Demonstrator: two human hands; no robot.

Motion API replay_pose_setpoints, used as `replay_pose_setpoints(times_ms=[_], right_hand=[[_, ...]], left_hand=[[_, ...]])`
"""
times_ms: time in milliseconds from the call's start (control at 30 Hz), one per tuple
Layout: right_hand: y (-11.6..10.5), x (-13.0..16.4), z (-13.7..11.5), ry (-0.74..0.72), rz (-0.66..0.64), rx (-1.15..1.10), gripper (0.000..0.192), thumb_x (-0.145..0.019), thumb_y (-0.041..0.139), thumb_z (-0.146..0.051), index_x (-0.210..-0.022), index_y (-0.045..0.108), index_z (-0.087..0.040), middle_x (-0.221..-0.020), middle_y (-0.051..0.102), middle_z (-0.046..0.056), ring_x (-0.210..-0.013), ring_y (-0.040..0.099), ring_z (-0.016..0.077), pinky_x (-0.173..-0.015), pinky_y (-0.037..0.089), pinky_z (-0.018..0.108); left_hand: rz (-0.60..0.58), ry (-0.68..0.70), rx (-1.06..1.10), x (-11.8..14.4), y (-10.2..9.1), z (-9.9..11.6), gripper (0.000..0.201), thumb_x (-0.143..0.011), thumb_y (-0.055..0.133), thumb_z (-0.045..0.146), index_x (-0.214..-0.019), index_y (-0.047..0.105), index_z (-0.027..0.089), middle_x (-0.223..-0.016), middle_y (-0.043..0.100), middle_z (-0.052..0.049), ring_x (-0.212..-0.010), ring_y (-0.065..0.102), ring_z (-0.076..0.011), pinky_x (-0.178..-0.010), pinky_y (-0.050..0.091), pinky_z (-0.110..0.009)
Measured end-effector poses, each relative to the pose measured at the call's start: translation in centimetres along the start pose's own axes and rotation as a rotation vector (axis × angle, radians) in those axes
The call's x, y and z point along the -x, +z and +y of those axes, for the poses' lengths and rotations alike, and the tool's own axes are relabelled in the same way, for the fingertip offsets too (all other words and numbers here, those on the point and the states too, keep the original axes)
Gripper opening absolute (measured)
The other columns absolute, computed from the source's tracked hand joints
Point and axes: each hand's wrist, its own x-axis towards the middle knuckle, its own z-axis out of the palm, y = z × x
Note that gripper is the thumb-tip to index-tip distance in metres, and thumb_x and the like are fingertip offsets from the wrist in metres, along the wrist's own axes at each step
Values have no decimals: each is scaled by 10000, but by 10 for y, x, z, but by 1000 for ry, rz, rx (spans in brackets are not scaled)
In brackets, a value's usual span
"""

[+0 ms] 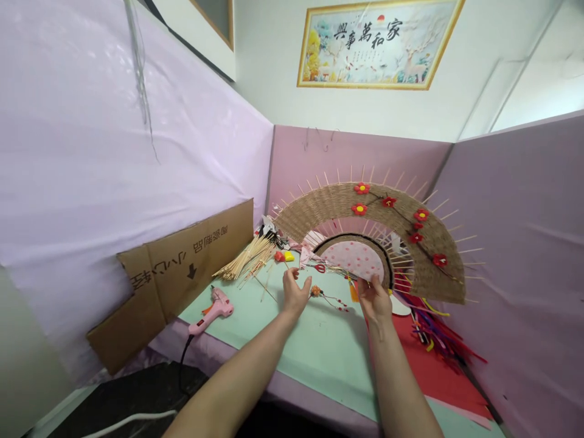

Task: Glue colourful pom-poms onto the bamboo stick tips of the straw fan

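Left hand [296, 293]: half open, seemingly empty, left of fan [376, 213]
Right hand [374, 298]: fingers closed, pinching fan's lower edge

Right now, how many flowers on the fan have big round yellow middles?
3: one flower near the top of the fan, another just below, a third farther right. None seems hidden.

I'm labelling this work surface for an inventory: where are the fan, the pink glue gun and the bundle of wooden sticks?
Fan [353, 258], head view: on its dotted pink inner panel.
Pink glue gun [221, 306], head view: on its body.
Bundle of wooden sticks [245, 259], head view: around its middle.
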Motion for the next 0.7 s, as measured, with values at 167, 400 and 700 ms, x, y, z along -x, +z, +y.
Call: replay_pose_setpoints(times_ms=[167,400,700], right_hand=[[-1,4,2,38,54,-7,198,-723,804,-203,-893,712,-245,-901,785,-30,-867,732,118,-847,608,273],[-5,6,-2,64,70,-22,108,-779,769,-211,-870,715,-232,-848,784,-46,-844,728,83,-834,596,203],[-6,7,-2,72,83,11,99,-888,648,-183,-898,719,-250,-865,789,-47,-856,742,92,-801,624,223]], left_hand=[[-120,40,-26,5,-5,-11,322,-775,649,216,-1069,520,200,-988,552,-71,-941,531,-215,-933,409,-378],[-197,17,-75,10,-1,-11,355,-705,662,146,-1041,558,190,-998,571,-81,-978,540,-243,-964,402,-419],[-241,-65,-40,13,3,-18,407,-679,709,162,-1063,576,197,-1091,611,-123,-1085,552,-286,-1028,375,-457]])
